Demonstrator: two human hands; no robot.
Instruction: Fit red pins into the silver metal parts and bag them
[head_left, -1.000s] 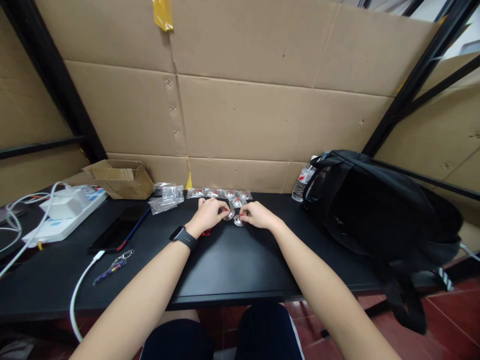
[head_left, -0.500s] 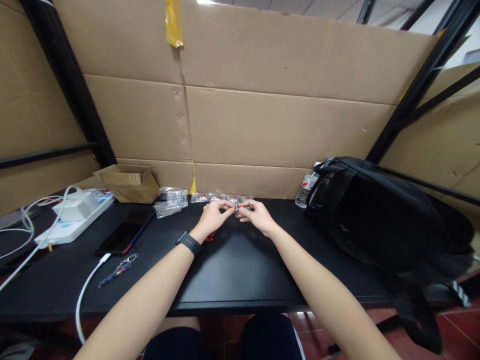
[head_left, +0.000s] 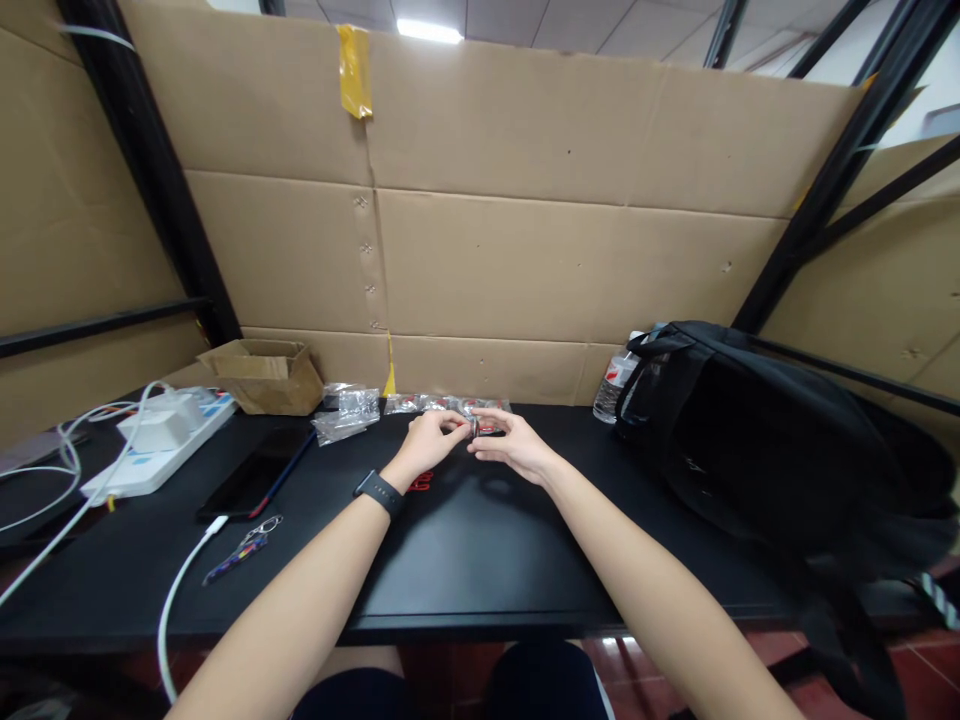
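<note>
My left hand (head_left: 433, 440), with a black watch on its wrist, is closed in a pinch on a small dark, shiny ring-like piece (head_left: 474, 428). Its exact kind is too small to make out. Just right of that piece is my right hand (head_left: 519, 446), its thumb and fingers apart. Red shows in the gap between those fingers; whether it belongs to the piece or to the packets behind, I cannot tell. Red cut-out-looking pieces (head_left: 421, 481) lie on the black table by my left wrist, partly hidden. Clear packets with red bits (head_left: 409, 403) line the table's back edge.
Crumpled clear bags (head_left: 349, 412) and an open cardboard box (head_left: 262, 378) sit at the back left. Nearer are a tablet (head_left: 259, 474), a keychain (head_left: 244, 552) and a power strip (head_left: 161, 448) with white cables. A water bottle (head_left: 611, 388) and black backpack (head_left: 780, 450) occupy the right.
My right hand's fingers have spread and drawn slightly away from the small piece, which stays pinched in my left hand. The whole view has shifted a little as the head tilted up.
</note>
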